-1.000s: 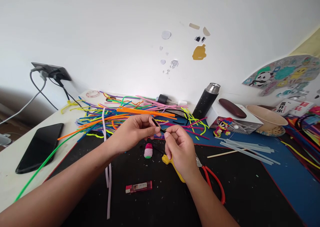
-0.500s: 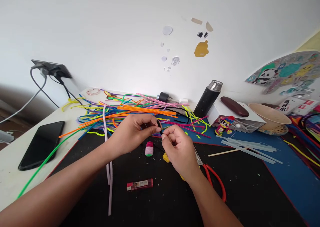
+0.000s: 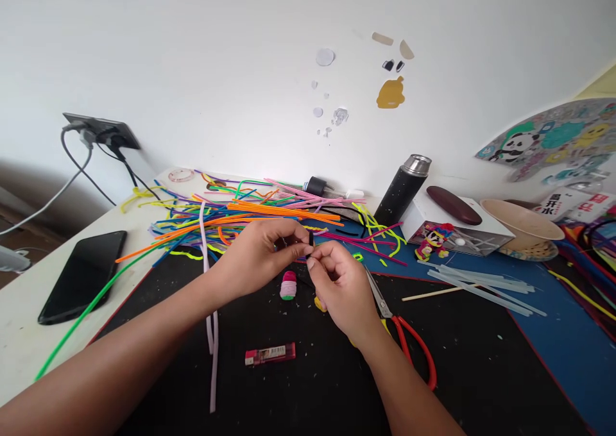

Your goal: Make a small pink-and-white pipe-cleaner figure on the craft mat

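My left hand (image 3: 257, 259) pinches a short black pipe cleaner (image 3: 310, 238) between thumb and forefinger, its dark end standing up above the fingertips. My right hand (image 3: 344, 288) meets it there, closed on the lower part of the same piece; the fingertips hide most of it. Just below the hands, a small pink, lilac and green wound pipe-cleaner piece (image 3: 288, 287) stands on the black mat (image 3: 308, 404). A yellow piece (image 3: 319, 304) is partly covered by my right hand. Red-handled scissors (image 3: 418, 346) lie beside my right wrist, partly hidden by it.
A red lighter (image 3: 270, 354) and lilac pipe cleaners (image 3: 213, 372) lie on the mat. Behind is a heap of coloured pipe cleaners (image 3: 269, 209). A phone (image 3: 84, 276) lies left; a black flask (image 3: 402, 190), small figurine (image 3: 433, 242) and translucent glue sticks (image 3: 481, 282) are right.
The black pipe cleaner's upper end has turned from leaning left to nearly upright. Both hands stay together, with my right fingertips slightly nearer the left ones. The view has shifted slightly.
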`<act>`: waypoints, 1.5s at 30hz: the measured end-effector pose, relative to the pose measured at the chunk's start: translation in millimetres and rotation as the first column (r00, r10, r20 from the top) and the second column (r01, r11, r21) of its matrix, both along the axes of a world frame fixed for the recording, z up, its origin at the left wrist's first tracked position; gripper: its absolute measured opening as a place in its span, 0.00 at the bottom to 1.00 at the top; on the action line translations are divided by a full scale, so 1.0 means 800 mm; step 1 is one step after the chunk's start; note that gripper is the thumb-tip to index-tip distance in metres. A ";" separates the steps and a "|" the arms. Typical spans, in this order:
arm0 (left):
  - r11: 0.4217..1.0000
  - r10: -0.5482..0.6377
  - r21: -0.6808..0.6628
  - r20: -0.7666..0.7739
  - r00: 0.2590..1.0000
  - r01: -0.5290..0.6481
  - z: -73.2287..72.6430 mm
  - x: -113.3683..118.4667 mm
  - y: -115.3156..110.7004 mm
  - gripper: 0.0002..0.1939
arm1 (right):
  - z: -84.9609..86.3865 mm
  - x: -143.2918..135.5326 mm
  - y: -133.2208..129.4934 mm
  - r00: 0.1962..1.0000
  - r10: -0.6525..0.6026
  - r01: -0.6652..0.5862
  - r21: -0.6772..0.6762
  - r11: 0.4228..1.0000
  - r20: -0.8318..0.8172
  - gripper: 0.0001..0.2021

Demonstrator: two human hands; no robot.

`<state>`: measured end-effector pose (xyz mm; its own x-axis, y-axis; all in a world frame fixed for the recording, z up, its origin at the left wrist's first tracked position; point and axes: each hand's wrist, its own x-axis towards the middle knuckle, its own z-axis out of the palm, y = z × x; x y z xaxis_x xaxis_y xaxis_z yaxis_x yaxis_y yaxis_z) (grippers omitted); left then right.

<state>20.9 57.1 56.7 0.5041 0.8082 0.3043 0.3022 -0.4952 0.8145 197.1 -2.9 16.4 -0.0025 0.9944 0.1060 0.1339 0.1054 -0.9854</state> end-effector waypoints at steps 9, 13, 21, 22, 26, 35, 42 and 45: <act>0.825 0.109 -0.543 0.430 0.896 0.160 -0.011 0.012 0.003 0.18 | -0.003 0.005 0.005 0.962 -0.017 0.005 -0.047 0.999 -0.272 0.17; 0.801 0.145 -0.575 0.457 0.878 0.168 -0.017 0.015 0.002 0.17 | -0.005 0.005 0.007 0.954 -0.027 0.013 -0.048 0.999 -0.299 0.19; 0.812 0.114 -0.561 0.426 0.897 0.163 -0.024 0.019 -0.002 0.16 | -0.002 0.004 0.008 0.949 -0.037 0.024 -0.045 0.999 -0.312 0.17; 0.814 0.103 -0.557 0.417 0.903 0.165 -0.023 0.019 -0.001 0.16 | -0.002 0.005 0.009 0.946 -0.043 0.029 -0.048 0.998 -0.320 0.17; 0.827 0.009 -0.533 0.333 0.943 0.180 -0.014 0.015 0.000 0.17 | 0.000 0.008 0.011 0.936 -0.053 0.037 -0.052 0.998 -0.347 0.16; 0.921 -0.096 -0.375 0.049 0.994 0.107 -0.001 0.001 0.004 0.18 | -0.003 0.008 0.011 0.944 -0.064 0.045 -0.065 0.997 -0.324 0.15; 0.949 -0.063 -0.311 0.002 0.998 0.061 -0.007 0.000 0.006 0.16 | -0.005 0.008 0.015 0.919 -0.065 0.033 -0.088 0.996 -0.388 0.15; 0.941 -0.058 -0.335 0.010 0.998 0.058 -0.006 0.000 0.005 0.17 | -0.006 0.009 0.016 0.907 -0.071 0.036 -0.091 0.995 -0.415 0.14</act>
<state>20.7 61.3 51.9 0.5533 0.8327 0.0213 0.2813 -0.2109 0.9362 204.4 9.5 11.7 0.0783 0.9969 0.0069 -0.2876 0.0292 -0.9573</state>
